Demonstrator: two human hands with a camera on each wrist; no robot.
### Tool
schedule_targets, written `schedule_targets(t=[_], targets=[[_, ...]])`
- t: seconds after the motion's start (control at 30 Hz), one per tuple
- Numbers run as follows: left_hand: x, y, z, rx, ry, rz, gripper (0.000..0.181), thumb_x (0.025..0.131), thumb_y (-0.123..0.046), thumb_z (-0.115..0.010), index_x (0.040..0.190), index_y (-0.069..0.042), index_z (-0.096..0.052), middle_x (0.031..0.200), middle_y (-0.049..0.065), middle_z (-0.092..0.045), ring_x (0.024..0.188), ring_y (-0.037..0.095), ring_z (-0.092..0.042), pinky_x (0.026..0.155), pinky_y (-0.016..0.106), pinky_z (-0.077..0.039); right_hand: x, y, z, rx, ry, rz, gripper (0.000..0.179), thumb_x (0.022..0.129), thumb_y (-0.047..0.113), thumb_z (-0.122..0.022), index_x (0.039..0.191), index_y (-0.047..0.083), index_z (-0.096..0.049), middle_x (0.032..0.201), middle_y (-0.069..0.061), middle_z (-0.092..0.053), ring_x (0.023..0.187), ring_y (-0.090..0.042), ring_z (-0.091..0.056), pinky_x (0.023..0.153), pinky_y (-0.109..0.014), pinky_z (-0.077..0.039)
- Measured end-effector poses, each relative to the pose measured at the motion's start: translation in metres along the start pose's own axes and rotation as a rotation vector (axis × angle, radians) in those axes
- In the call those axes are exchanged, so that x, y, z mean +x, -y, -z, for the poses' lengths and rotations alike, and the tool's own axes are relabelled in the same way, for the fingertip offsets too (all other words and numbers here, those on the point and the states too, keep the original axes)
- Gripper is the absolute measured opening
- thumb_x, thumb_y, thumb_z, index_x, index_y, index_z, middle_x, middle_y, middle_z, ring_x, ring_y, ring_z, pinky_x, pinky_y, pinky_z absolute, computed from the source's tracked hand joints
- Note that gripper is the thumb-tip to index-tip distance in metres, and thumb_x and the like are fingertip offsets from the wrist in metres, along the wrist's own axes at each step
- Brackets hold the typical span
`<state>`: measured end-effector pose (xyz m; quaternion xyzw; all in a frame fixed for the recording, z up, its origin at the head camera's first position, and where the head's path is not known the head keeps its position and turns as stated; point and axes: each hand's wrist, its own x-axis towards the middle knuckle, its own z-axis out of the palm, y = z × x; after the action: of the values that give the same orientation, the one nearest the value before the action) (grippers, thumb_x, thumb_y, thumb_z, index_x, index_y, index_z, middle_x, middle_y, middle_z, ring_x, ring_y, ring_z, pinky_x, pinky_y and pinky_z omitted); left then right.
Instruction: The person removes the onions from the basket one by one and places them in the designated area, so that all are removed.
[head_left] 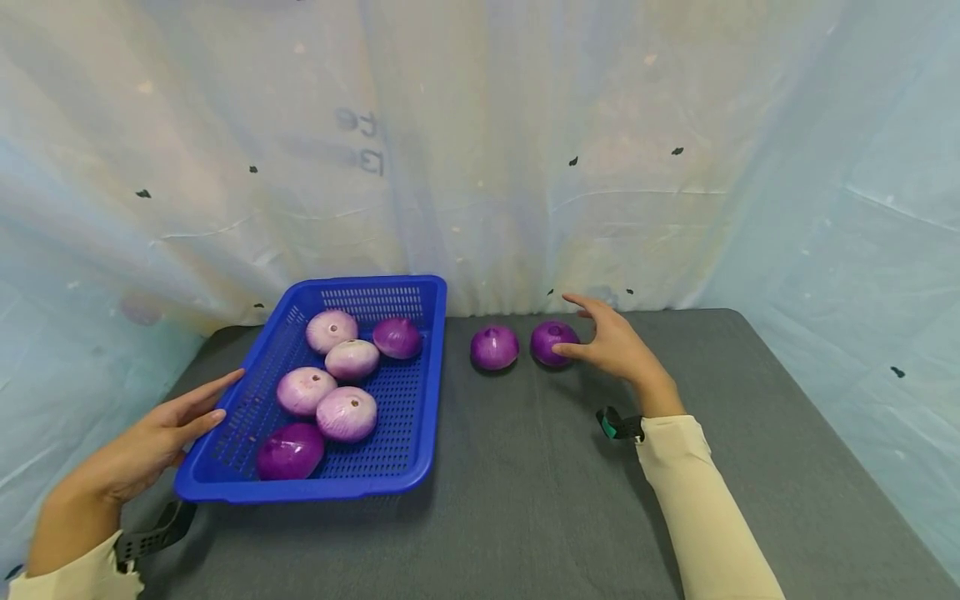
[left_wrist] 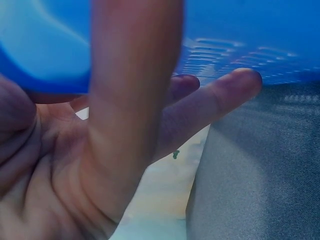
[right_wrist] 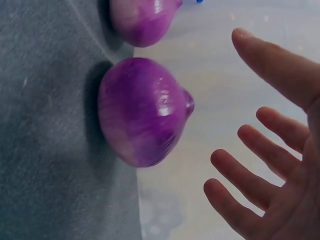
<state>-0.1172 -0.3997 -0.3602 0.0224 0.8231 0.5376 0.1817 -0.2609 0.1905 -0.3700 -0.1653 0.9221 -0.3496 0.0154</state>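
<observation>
Open right hand (head_left: 618, 346) held just beside an onion (head_left: 551, 340) near the table's (head_left: 517, 467) back edge

The onion is best taken with thumb and fingertips brought round its widest part, since the glossy skin may slip, and the second onion (head_left: 494, 347), set close by on the basket side, should be left unnudged; the blue basket (head_left: 430, 408), placed by the table's left edge, is best kept steady by the left hand (head_left: 150, 437), whose straight fingers are laid against its rim; the onion is seen deep purple, round-bodied, its short neck pointed up; six more onions (head_left: 347, 414), four of them paler, are held in the basket
</observation>
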Motion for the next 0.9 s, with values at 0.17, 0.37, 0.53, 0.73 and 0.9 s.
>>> schedule_targets(t=[0.17,0.37,0.53,0.73,0.9], targets=[[0.001,-0.001,0.0,-0.002,0.006,-0.017,0.063,0.109,-0.026,-0.037,0.162,-0.026,-0.002,0.117,-0.035,-0.056,0.099,0.012,-0.072,0.075,0.049,-0.061,-0.002,0.008,0.002,0.015,0.001,0.05,0.088,0.084,0.045,-0.079,0.156,0.033,-0.029,0.161,-0.007,-0.033,0.145,-0.035,-0.038,0.109,-0.065,-0.036],[0.0,0.0,0.0,-0.006,0.002,-0.02,0.063,0.109,-0.026,-0.038,0.162,-0.026,-0.004,0.117,-0.036,-0.054,0.1,0.009,-0.071,0.076,0.049,-0.061,-0.006,0.019,0.001,0.031,0.036,0.093,0.085,0.085,0.047,-0.077,0.156,0.035,-0.031,0.159,0.001,-0.038,0.146,-0.028,-0.038,0.111,-0.063,-0.035],[-0.002,0.0,0.0,-0.006,0.006,-0.028,0.063,0.109,-0.025,-0.038,0.162,-0.025,-0.004,0.118,-0.036,-0.054,0.1,0.009,-0.071,0.076,0.05,-0.06,-0.008,0.031,-0.002,0.045,0.044,0.137,0.084,0.084,0.048,-0.077,0.154,0.036,-0.033,0.158,0.005,-0.04,0.145,-0.025,-0.041,0.111,-0.06,-0.036],[-0.002,-0.002,-0.003,-0.017,0.014,-0.03,0.064,0.109,-0.026,-0.039,0.162,-0.025,-0.003,0.118,-0.035,-0.054,0.101,0.011,-0.071,0.077,0.051,-0.06,-0.008,0.046,-0.012,0.068,0.068,0.222,0.08,0.085,0.047,-0.077,0.153,0.036,-0.036,0.156,0.007,-0.042,0.145,-0.023,-0.041,0.113,-0.056,-0.038],[-0.005,-0.002,-0.003,-0.031,0.023,-0.041,0.063,0.109,-0.024,-0.038,0.162,-0.024,-0.003,0.119,-0.035,-0.055,0.102,0.011,-0.072,0.076,0.051,-0.06,-0.007,0.066,-0.027,0.07,0.106,0.275,0.078,0.085,0.046,-0.078,0.152,0.036,-0.038,0.155,0.006,-0.044,0.144,-0.02,-0.042,0.114,-0.053,-0.038]])
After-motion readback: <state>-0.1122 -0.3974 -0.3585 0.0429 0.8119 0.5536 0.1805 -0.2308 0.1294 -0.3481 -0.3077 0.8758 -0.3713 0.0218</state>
